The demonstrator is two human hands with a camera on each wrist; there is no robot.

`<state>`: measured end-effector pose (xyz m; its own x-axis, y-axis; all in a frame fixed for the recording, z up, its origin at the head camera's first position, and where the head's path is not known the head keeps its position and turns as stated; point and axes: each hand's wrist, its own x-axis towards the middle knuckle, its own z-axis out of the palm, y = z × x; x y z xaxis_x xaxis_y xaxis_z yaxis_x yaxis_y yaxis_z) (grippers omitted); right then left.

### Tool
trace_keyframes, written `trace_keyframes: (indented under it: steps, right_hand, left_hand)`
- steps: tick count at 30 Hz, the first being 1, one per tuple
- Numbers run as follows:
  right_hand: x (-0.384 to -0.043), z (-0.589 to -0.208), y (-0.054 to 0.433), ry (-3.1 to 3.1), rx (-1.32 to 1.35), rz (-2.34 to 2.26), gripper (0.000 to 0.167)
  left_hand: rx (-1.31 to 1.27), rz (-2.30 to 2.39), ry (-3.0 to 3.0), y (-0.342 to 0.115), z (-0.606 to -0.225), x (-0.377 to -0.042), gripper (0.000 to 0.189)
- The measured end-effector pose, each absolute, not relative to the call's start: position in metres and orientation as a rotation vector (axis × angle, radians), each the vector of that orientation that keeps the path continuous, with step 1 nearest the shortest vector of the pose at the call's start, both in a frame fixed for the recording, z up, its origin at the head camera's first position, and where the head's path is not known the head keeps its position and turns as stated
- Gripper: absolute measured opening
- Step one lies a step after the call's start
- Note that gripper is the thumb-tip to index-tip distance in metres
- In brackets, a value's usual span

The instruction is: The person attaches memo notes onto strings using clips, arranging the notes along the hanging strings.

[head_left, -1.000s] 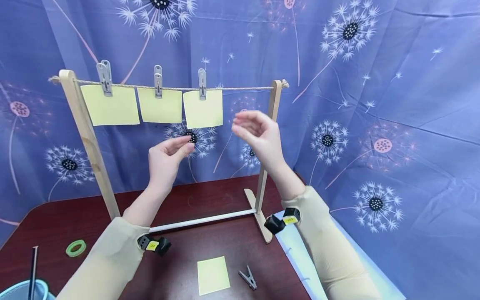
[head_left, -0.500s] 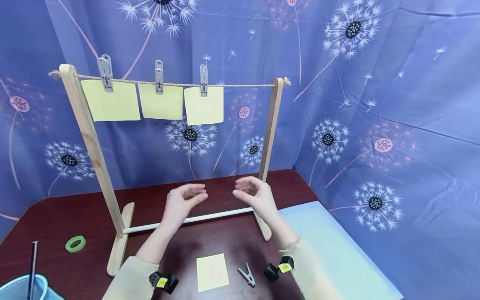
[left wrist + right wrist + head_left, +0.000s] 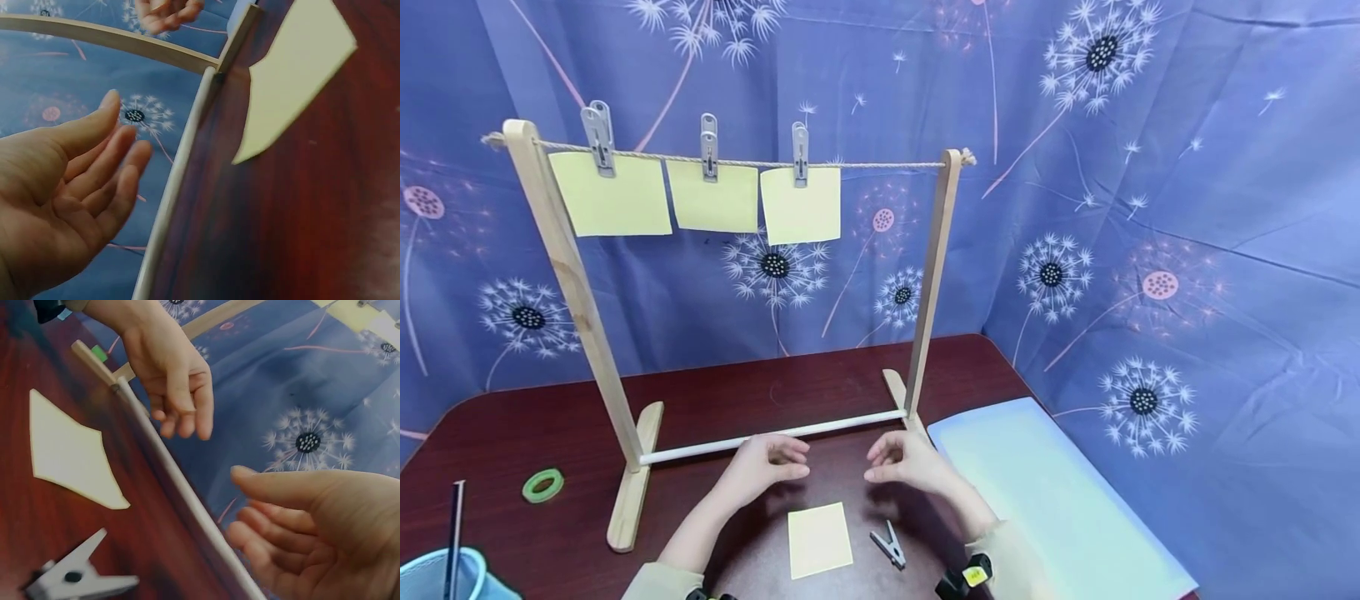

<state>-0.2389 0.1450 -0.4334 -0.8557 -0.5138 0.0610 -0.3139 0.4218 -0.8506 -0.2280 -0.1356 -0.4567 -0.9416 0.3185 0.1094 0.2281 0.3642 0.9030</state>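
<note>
Both hands hover over the table with nothing in them, fingers loosely curved. My left hand [image 3: 767, 467] is above and left of a yellow paper square [image 3: 820, 540] lying flat. Facing it, my right hand [image 3: 910, 462] is just beyond a grey clothespin [image 3: 888, 546] that lies right of the paper. In the right wrist view the clothespin [image 3: 78, 575] sits close to the yellow paper [image 3: 69, 450]. Three yellow papers hang from a rope [image 3: 887, 165], each under a grey clip: a left paper [image 3: 613, 196], a middle paper [image 3: 715, 200] and a right paper [image 3: 805, 212].
A wooden stand [image 3: 572, 283] with a white crossbar [image 3: 715, 446] carries the rope. On the left are a green tape roll [image 3: 542, 485] and a blue mesh cup [image 3: 471, 575] holding a dark pencil [image 3: 454, 533]. A pale blue sheet [image 3: 1052, 492] covers the table's right side. A floral curtain hangs behind.
Both hands have come down from near the hanging papers to low over the table, near the loose paper and clothespin. The three clipped papers still hang from the rope.
</note>
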Motion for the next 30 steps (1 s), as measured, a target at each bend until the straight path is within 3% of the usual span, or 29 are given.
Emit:
trace_keyframes:
  steps: [13, 30]
  right_hand:
    - [-0.221, -0.443, 0.151, 2.426, -0.709, -1.016, 0.024]
    - [-0.211, -0.456, 0.147, 2.459, -0.669, -0.986, 0.035]
  left_hand:
    - [0.538, 1.551, 2.339, -0.142, -0.479, -0.214, 0.031]
    - [0.491, 1.528, 2.289, -0.147, -0.483, -0.207, 0.029]
